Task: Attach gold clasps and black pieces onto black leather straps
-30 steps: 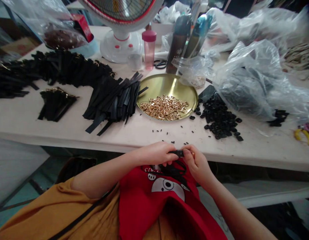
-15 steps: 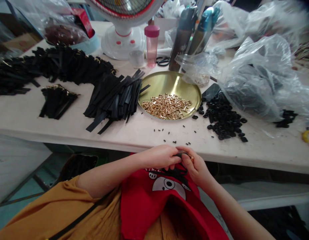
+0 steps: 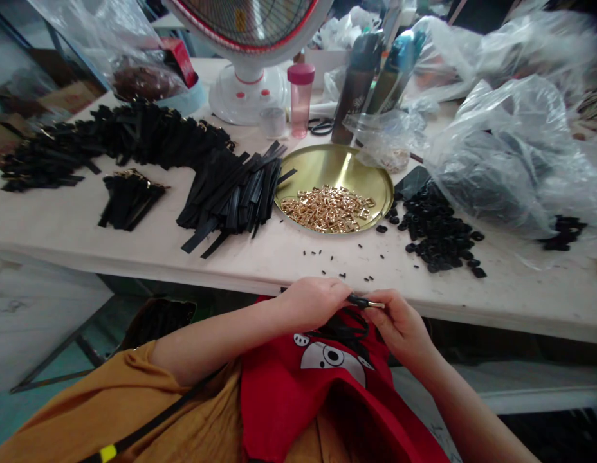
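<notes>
"Black strap (image 3: 359,300): position?"

"Between both hands' fingertips, long axis crosswise, dipping slightly rightward."

"Finger state?"

"Left hand (image 3: 318,302) closed around the strap, fingertips partly hidden. Right hand (image 3: 403,325) nearly closed, pinching the metal end (image 3: 377,305)."

"Nearer hand?"

"Neither; both touching. Beyond the fingers: loose black bits (image 3: 343,275), then gold-coloured buckles (image 3: 327,209)."

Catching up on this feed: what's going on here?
Over their lap, a person's left hand and right hand hold a narrow black piece with a metallic end at the right. On the table, a gold tray bears metal buckles, between black strips and small black parts.
</notes>
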`<move>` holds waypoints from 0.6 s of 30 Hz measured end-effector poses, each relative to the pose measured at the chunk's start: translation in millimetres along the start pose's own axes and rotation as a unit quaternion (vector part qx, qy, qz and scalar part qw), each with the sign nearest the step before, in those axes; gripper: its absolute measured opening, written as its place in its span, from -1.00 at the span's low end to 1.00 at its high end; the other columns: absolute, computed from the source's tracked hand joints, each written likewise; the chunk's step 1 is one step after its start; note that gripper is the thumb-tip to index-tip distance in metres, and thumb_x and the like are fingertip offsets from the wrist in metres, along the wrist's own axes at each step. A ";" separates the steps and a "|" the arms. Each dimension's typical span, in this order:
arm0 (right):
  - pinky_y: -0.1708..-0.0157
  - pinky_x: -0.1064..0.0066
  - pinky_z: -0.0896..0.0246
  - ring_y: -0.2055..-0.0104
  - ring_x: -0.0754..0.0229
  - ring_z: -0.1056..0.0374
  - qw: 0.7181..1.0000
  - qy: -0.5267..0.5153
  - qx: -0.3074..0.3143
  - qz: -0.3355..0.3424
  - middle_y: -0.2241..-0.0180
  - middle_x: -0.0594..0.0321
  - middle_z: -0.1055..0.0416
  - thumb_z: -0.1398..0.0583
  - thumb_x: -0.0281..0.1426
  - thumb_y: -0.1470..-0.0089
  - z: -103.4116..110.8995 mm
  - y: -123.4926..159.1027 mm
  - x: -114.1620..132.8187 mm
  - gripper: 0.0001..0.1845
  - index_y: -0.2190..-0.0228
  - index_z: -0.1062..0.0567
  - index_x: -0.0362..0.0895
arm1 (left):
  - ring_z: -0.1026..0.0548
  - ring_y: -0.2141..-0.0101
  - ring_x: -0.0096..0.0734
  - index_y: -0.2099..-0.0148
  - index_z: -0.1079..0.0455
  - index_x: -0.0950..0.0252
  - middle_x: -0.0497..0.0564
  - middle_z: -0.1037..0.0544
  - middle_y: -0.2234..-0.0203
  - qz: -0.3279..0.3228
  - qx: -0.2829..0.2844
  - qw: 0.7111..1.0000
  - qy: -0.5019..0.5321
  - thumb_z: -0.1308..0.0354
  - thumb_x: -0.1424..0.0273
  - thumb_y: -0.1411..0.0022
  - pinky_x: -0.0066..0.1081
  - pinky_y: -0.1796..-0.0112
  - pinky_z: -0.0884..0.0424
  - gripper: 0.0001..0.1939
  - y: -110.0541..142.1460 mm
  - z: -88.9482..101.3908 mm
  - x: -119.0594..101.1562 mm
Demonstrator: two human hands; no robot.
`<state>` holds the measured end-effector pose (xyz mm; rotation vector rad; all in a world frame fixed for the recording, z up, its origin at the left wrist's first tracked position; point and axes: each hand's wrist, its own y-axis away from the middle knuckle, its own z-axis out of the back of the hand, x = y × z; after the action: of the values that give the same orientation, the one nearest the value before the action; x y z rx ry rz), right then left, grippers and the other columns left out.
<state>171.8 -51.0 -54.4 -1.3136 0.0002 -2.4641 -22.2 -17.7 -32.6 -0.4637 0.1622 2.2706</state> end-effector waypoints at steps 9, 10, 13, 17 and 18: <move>0.35 0.36 -0.32 0.33 0.18 -0.37 0.970 0.149 -0.085 0.175 0.36 0.16 -0.41 -0.10 -0.44 -0.04 -1.2 -17.5 3.1 -0.86 0.28 -0.34 -0.09 | -0.42 0.35 -0.40 0.14 -0.25 0.33 0.02 -0.46 0.38 -0.042 -0.116 0.987 -0.102 0.14 0.36 -0.27 -0.40 0.35 -0.28 -0.79 10.4 7.5 15.3; 0.34 0.35 -0.32 0.32 0.18 -0.37 0.965 0.157 -0.092 0.190 0.34 0.15 -0.41 -0.10 -0.46 -0.04 -2.4 -21.0 2.2 -0.86 0.28 -0.34 -0.09 | -0.42 0.34 -0.39 0.14 -0.25 0.33 0.02 -0.46 0.36 -0.037 -0.120 0.987 -0.098 0.14 0.36 -0.27 -0.40 0.34 -0.28 -0.78 10.6 7.1 17.6; 0.32 0.35 -0.33 0.33 0.18 -0.38 0.965 0.157 -0.086 0.194 0.35 0.16 -0.42 -0.09 -0.43 -0.05 -9.1 -34.7 -1.0 -0.88 0.30 -0.37 -0.09 | -0.44 0.32 -0.39 0.18 -0.28 0.32 0.02 -0.48 0.37 0.006 -0.095 0.992 -0.080 0.15 0.33 -0.28 -0.39 0.32 -0.28 -0.76 11.4 6.1 22.9; 0.49 0.41 -0.33 0.44 0.17 -0.41 0.989 0.103 0.005 0.109 0.44 0.21 -0.45 -0.05 -0.25 -0.06 -21.9 -56.2 -15.6 -0.82 0.35 -0.38 -0.06 | -0.45 0.40 -0.44 0.27 -0.30 0.26 -0.05 -0.49 0.44 0.122 -0.020 0.992 0.016 0.20 0.24 -0.28 -0.49 0.46 -0.25 -0.70 17.9 10.8 40.2; 0.51 0.40 -0.33 0.44 0.14 -0.42 0.992 0.094 0.003 0.080 0.44 0.20 -0.47 -0.07 -0.21 -0.03 -25.6 -61.4 -23.2 -0.80 0.36 -0.38 -0.05 | -0.45 0.42 -0.43 0.28 -0.30 0.25 -0.06 -0.49 0.45 0.159 -0.014 0.987 0.032 0.21 0.20 -0.28 -0.50 0.49 -0.24 -0.67 22.3 14.4 49.2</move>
<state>144.5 9.6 -77.8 -1.0321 0.1395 -2.4360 -72.9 4.9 -38.7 -0.5581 0.2518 2.5735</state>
